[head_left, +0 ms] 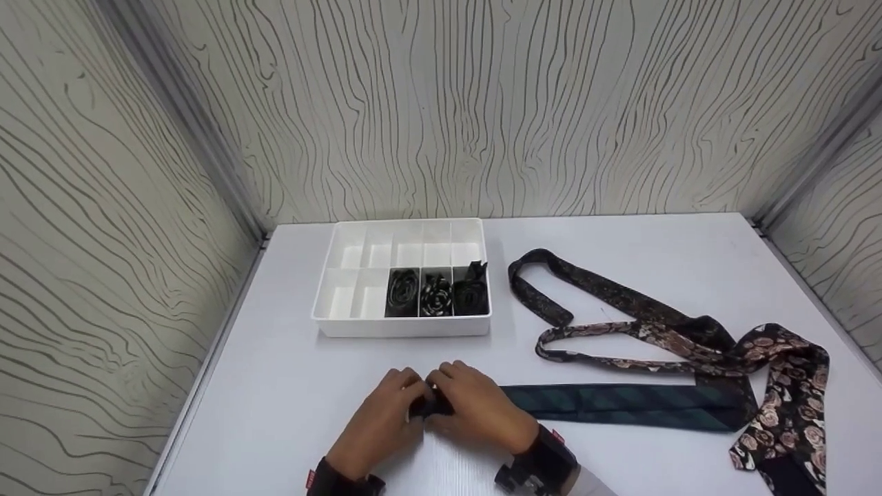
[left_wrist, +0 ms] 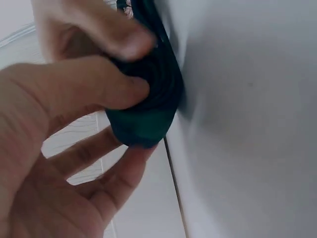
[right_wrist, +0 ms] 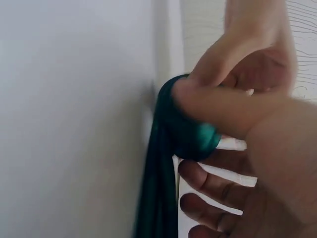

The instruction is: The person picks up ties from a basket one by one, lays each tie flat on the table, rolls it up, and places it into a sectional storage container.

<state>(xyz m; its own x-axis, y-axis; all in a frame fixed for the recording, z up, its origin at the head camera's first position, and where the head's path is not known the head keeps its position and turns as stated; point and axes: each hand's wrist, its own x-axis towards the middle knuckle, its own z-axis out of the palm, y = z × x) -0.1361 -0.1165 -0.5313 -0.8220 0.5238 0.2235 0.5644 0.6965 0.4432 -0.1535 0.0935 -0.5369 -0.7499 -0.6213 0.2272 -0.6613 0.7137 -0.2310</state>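
A dark green and navy striped necktie point(head_left: 620, 405) lies along the table, its near-left end wound into a thick roll point(left_wrist: 143, 124). My left hand point(head_left: 386, 413) pinches this roll from the left, thumb on its coiled side and fingertips under its curve in the left wrist view. From the right, my right hand point(head_left: 482, 406) grips the same roll, its thumb point(right_wrist: 213, 106) across the coil. Between the two hands the roll is mostly covered in the head view. The unrolled length trails off to the right, past my right wrist.
Behind my hands stands a white divided box point(head_left: 403, 327); three front compartments hold rolled dark neckties point(head_left: 403, 293). At right, a rose-patterned necktie point(head_left: 778, 406) and a dark speckled necktie point(head_left: 613, 293) lie loosely, overlapping the green one's far end. Patterned panels point(head_left: 441, 110) enclose the table.
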